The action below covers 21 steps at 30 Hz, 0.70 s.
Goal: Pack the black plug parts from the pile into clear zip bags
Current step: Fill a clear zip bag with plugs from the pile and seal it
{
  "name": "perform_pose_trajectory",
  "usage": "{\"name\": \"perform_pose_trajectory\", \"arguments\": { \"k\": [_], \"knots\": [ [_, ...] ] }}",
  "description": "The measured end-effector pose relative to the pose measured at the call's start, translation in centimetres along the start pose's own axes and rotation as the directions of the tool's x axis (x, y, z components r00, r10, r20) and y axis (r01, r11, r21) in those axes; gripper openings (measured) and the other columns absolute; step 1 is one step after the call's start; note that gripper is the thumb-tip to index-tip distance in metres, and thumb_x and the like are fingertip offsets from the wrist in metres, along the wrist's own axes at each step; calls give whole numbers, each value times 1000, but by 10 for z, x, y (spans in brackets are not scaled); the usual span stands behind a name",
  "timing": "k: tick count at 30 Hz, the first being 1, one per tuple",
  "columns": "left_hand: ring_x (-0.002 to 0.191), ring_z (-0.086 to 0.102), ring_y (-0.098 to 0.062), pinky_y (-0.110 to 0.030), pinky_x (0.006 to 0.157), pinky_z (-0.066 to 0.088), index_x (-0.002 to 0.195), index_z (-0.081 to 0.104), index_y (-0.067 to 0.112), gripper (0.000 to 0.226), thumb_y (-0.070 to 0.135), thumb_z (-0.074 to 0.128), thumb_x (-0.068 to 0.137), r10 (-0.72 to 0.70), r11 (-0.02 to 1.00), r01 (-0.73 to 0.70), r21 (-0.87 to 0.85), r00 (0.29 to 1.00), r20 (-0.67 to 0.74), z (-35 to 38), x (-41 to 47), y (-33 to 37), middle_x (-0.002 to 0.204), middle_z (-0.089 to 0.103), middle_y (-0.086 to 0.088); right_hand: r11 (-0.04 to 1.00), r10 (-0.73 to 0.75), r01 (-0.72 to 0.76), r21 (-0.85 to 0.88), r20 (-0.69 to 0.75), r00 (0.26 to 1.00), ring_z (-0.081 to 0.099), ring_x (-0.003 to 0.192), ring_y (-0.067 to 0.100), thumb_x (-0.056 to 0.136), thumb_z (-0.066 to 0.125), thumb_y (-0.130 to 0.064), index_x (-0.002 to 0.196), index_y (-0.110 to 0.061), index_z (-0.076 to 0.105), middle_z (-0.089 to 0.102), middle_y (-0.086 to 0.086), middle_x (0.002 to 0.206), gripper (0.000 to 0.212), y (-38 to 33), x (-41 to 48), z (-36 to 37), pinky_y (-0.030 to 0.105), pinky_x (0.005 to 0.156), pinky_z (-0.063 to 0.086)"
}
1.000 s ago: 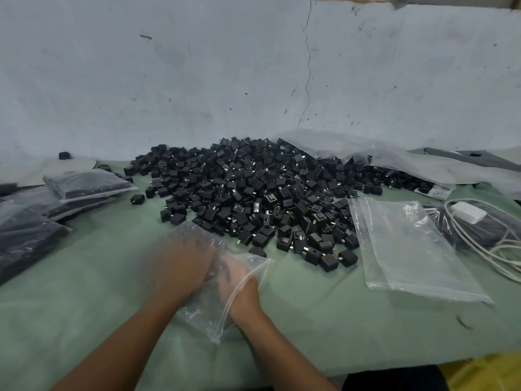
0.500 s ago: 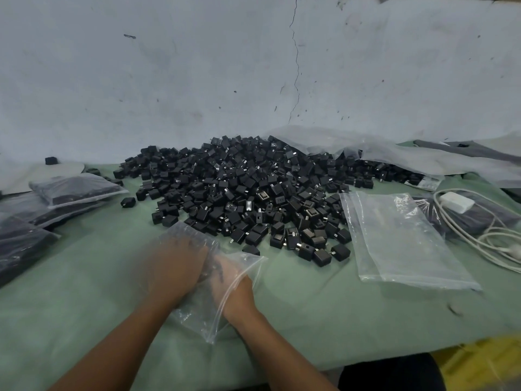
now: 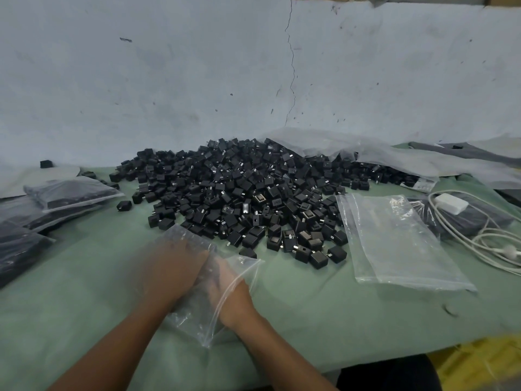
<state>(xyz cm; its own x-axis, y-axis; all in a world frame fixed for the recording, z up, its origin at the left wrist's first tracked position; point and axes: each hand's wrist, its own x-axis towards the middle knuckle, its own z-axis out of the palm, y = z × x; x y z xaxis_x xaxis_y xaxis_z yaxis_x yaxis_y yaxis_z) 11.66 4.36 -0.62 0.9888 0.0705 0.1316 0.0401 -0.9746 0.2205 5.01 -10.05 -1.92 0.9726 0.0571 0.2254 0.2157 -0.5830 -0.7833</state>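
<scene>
- The pile of black plug parts [image 3: 239,193] lies on the green cloth [image 3: 84,292], against the wall.
- Just in front of the pile, both my hands are at one clear zip bag [image 3: 194,320].
- My left hand [image 3: 174,266] lies on top of the bag. It is blurred, so I cannot tell how its fingers lie.
- My right hand [image 3: 228,294] shows through the plastic. Its fingers are hidden, so I cannot tell their state.
- Right of the pile, empty clear bags [image 3: 394,241] lie flat.
- Beyond those, a white cable [image 3: 479,238] lies coiled.
- Left of the pile, filled bags [image 3: 70,193] lie stacked.
</scene>
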Motion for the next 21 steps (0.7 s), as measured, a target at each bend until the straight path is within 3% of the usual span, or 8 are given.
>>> {"name": "perform_pose_trajectory", "arguments": {
  "k": [3, 5, 7, 8, 11, 14, 17, 21],
  "knots": [
    [147, 29, -31, -59, 119, 18, 149, 33, 33, 75, 80, 22, 91, -4, 1000, 4, -1, 1000, 10, -2, 0, 1, 159, 34, -9, 990, -133, 135, -34, 68, 989, 57, 118, 28, 101, 49, -16, 141, -10, 44, 60, 15, 128, 41, -6, -7, -8, 17, 100, 43],
    [148, 28, -31, -58, 119, 18, 150, 32, 33, 76, 81, 21, 91, -6, 1000, 6, -1, 1000, 8, -2, 1, 1, 160, 33, -9, 939, -282, 287, -188, 53, 958, 54, 114, 22, 96, 52, -6, 129, -7, 57, 63, 15, 121, 34, -2, -14, -15, 4, 100, 32],
    [148, 27, -31, -58, 119, 18, 150, 32, 34, 76, 81, 22, 91, -10, 1000, 10, -3, 1000, 4, -2, 1, 0, 160, 32, -9, 886, -360, 370, -281, 88, 929, 53, 102, 21, 89, 51, -8, 102, -7, 70, 69, 12, 105, 23, 12, -27, -26, 23, 103, 41],
    [148, 27, -31, -58, 119, 18, 150, 32, 34, 76, 81, 22, 91, -8, 1000, 9, -2, 1000, 5, -1, 1, -1, 160, 32, -9, 865, -367, 371, -337, 76, 927, 55, 94, 22, 88, 49, -13, 89, -9, 71, 69, 9, 95, 22, 19, -34, -34, 33, 92, 49],
    [148, 28, -31, -58, 119, 18, 149, 33, 34, 76, 81, 22, 91, -4, 1000, 4, 0, 1000, 1, 0, 1, -1, 160, 32, -9, 843, -388, 273, -464, -173, 905, 56, 70, 19, 83, 49, -20, 67, -17, 59, 60, -2, 71, 19, 41, -38, -61, 32, 60, 51],
    [148, 28, -31, -58, 119, 19, 150, 33, 34, 77, 81, 20, 91, -2, 1000, 2, 10, 1000, 1, 1, 2, -1, 161, 31, -9, 849, -312, 71, -524, -388, 867, 58, 85, 22, 84, 52, -20, 86, -18, 66, 63, -2, 91, 14, 56, -21, -87, 34, 76, 50],
    [148, 28, -31, -57, 118, 19, 149, 33, 34, 76, 81, 20, 91, -3, 1000, 3, 11, 1000, -5, 2, 2, -2, 160, 32, -9, 743, -19, -207, -637, -329, 944, 40, 132, 27, 92, 47, -30, 134, -30, 53, 47, 3, 143, 42, 68, -4, -103, 45, 109, 31],
    [148, 28, -31, -59, 119, 18, 146, 36, 36, 75, 82, 20, 90, -5, 1000, 5, 14, 1000, -5, 3, 2, -3, 160, 33, -8, 686, -3, -171, -708, -238, 971, 47, 116, 26, 91, 52, -21, 119, -23, 60, 50, 3, 128, 30, 80, 1, -103, 36, 96, 36]
  ]
}}
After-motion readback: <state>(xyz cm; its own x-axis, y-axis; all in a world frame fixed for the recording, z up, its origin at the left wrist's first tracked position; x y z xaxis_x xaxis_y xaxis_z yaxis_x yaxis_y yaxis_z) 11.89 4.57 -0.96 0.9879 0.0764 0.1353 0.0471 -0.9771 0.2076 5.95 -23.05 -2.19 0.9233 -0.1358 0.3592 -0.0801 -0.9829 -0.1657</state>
